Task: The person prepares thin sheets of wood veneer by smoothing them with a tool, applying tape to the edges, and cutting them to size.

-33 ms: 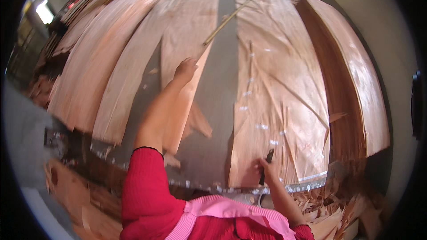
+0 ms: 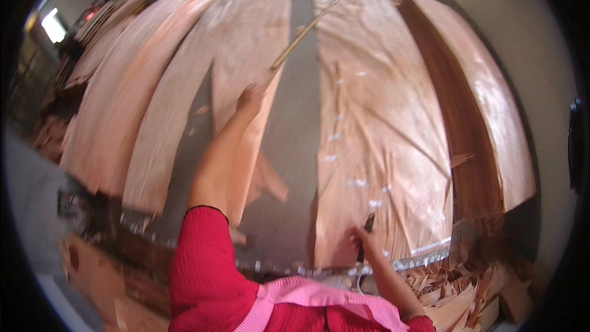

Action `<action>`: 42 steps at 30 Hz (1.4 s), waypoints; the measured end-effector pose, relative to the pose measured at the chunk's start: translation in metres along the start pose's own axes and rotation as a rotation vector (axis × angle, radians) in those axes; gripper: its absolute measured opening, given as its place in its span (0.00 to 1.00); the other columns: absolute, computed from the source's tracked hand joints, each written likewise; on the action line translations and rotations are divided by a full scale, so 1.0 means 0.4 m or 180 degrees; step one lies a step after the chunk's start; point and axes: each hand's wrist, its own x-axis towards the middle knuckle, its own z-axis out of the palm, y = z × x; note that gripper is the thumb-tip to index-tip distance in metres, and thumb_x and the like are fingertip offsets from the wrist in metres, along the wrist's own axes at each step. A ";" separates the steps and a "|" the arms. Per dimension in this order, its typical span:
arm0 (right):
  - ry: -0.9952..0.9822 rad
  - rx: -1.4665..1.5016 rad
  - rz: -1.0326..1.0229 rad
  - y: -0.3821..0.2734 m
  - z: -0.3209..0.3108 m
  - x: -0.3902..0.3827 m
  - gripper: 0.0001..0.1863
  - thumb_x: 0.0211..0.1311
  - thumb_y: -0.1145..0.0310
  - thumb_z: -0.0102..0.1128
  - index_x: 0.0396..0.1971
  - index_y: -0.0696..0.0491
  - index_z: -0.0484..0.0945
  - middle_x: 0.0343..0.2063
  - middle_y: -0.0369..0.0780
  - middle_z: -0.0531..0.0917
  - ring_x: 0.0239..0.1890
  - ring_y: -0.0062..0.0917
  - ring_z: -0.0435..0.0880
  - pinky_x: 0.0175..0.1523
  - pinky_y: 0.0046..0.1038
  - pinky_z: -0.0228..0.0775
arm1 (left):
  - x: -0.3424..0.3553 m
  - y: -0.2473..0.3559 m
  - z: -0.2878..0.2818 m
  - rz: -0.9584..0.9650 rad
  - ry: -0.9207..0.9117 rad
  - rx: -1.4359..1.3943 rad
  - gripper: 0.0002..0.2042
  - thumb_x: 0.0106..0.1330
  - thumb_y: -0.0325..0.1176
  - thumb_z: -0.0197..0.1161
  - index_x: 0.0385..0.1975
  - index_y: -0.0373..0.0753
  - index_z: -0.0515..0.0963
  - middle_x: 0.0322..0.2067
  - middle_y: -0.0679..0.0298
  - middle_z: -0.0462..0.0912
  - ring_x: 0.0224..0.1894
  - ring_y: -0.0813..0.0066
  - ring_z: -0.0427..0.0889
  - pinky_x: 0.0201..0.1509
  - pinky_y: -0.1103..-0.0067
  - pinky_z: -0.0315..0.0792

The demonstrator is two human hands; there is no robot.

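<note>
My left hand reaches out over a pinkish wood veneer sheet, its fingers closed at the near end of a long thin stick. From there the stick slants away to the far right, across the grey strip between two sheets. Low in the picture, my right hand grips a narrow black knife over the near end of a wrinkled veneer sheet. White tape pieces dot this sheet. The fingers of both hands are partly blurred.
More veneer sheets lie to the left, beside a dark brown strip and a pale sheet on the right. Torn scraps heap up below the front edge. A veneer offcut lies near my left forearm.
The whole view has shifted slightly, so the sheets and stick appear a little further left and lower. Both hands keep nearly the same places over the veneer.
</note>
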 end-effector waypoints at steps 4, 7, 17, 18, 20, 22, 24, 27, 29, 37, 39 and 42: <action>0.0114 -0.0201 -0.0209 -0.046 0.048 -0.023 0.11 0.56 0.61 0.56 0.27 0.55 0.73 0.15 0.40 0.78 0.13 0.22 0.75 0.17 0.22 0.67 | 0.249 -0.132 0.124 -0.1070 0.1026 -0.0375 0.15 0.57 0.38 0.55 0.41 0.38 0.75 0.39 0.53 0.78 0.43 0.56 0.76 0.45 0.67 0.70; 0.0533 -0.0099 -0.0130 -0.014 0.010 -0.034 0.11 0.57 0.64 0.55 0.25 0.57 0.74 0.15 0.39 0.78 0.13 0.21 0.75 0.17 0.20 0.66 | 0.284 0.062 0.297 -0.1085 0.0243 0.0153 0.12 0.59 0.37 0.53 0.38 0.38 0.76 0.36 0.55 0.79 0.41 0.57 0.77 0.44 0.68 0.71; 0.0174 -0.0313 -0.0318 -0.002 -0.011 -0.025 0.12 0.55 0.65 0.59 0.34 0.57 0.75 0.20 0.36 0.79 0.19 0.19 0.77 0.23 0.20 0.67 | -0.133 0.384 0.051 -0.0673 -0.1282 -0.1269 0.08 0.47 0.32 0.61 0.23 0.36 0.73 0.21 0.58 0.78 0.26 0.66 0.78 0.29 0.73 0.71; 0.0032 -0.0416 -0.0404 0.014 -0.024 -0.005 0.13 0.55 0.64 0.59 0.36 0.58 0.75 0.21 0.36 0.79 0.21 0.19 0.77 0.24 0.20 0.67 | -0.265 0.419 0.031 -0.1004 -0.1514 -0.1723 0.07 0.47 0.31 0.61 0.22 0.37 0.72 0.19 0.62 0.76 0.23 0.72 0.76 0.26 0.76 0.70; -0.0346 -0.0160 -0.0668 0.035 -0.052 0.012 0.17 0.56 0.64 0.58 0.42 0.57 0.74 0.25 0.37 0.80 0.23 0.20 0.78 0.25 0.21 0.67 | -0.529 0.561 -0.026 -0.2057 -0.2397 -0.2932 0.05 0.50 0.26 0.59 0.25 0.38 0.71 0.19 0.64 0.75 0.21 0.76 0.75 0.24 0.80 0.71; -0.0542 0.0112 -0.0633 -0.018 -0.072 -0.025 0.17 0.56 0.63 0.57 0.43 0.56 0.74 0.28 0.38 0.80 0.22 0.22 0.78 0.25 0.23 0.67 | -0.796 0.711 -0.058 -0.2091 -0.2939 -0.3811 0.05 0.56 0.28 0.59 0.29 0.35 0.72 0.22 0.62 0.77 0.23 0.76 0.77 0.26 0.82 0.71; -0.0671 0.0013 -0.0546 -0.094 -0.098 -0.131 0.13 0.56 0.63 0.56 0.37 0.55 0.73 0.25 0.38 0.79 0.19 0.22 0.75 0.22 0.24 0.67 | -1.045 0.816 0.011 -0.0778 -0.2815 -0.2868 0.09 0.57 0.32 0.59 0.33 0.34 0.73 0.25 0.61 0.78 0.29 0.76 0.78 0.29 0.79 0.70; -0.0140 -0.0609 -0.1390 0.001 -0.316 -0.149 0.07 0.54 0.68 0.56 0.29 0.54 0.70 0.17 0.35 0.74 0.15 0.20 0.71 0.19 0.26 0.66 | -1.057 0.989 -0.069 0.1368 -0.0956 -0.1184 0.13 0.51 0.34 0.63 0.33 0.34 0.74 0.32 0.53 0.77 0.36 0.53 0.75 0.42 0.68 0.69; 0.0386 -0.1219 -0.1868 0.050 -0.421 -0.206 0.08 0.51 0.71 0.56 0.31 0.55 0.70 0.15 0.35 0.73 0.14 0.19 0.71 0.18 0.25 0.64 | -1.127 0.921 0.011 -0.0652 0.0294 -0.0226 0.26 0.52 0.36 0.62 0.51 0.35 0.65 0.50 0.49 0.68 0.53 0.51 0.65 0.58 0.65 0.58; 0.0178 -0.1323 -0.1288 0.076 -0.606 -0.308 0.21 0.48 0.63 0.62 0.43 0.55 0.72 0.19 0.42 0.79 0.21 0.28 0.77 0.28 0.30 0.68 | -1.127 0.783 0.062 -0.1541 0.0926 0.0539 0.16 0.52 0.37 0.61 0.39 0.35 0.73 0.42 0.54 0.75 0.49 0.55 0.70 0.52 0.64 0.61; 0.0267 -0.2164 -0.1594 0.093 -0.628 -0.295 0.20 0.49 0.60 0.61 0.43 0.53 0.75 0.23 0.45 0.80 0.24 0.34 0.80 0.31 0.33 0.70 | -1.075 0.840 0.048 -0.2256 0.1369 -0.0594 0.13 0.51 0.35 0.62 0.34 0.34 0.75 0.33 0.55 0.80 0.38 0.56 0.78 0.42 0.68 0.69; 0.0686 -0.3338 -0.2393 0.004 -0.635 -0.359 0.16 0.50 0.62 0.60 0.40 0.50 0.77 0.29 0.50 0.79 0.32 0.43 0.79 0.35 0.36 0.70 | -0.986 1.038 0.001 -0.1543 0.1946 -0.2077 0.11 0.55 0.32 0.60 0.33 0.32 0.74 0.22 0.57 0.79 0.22 0.74 0.74 0.27 0.78 0.69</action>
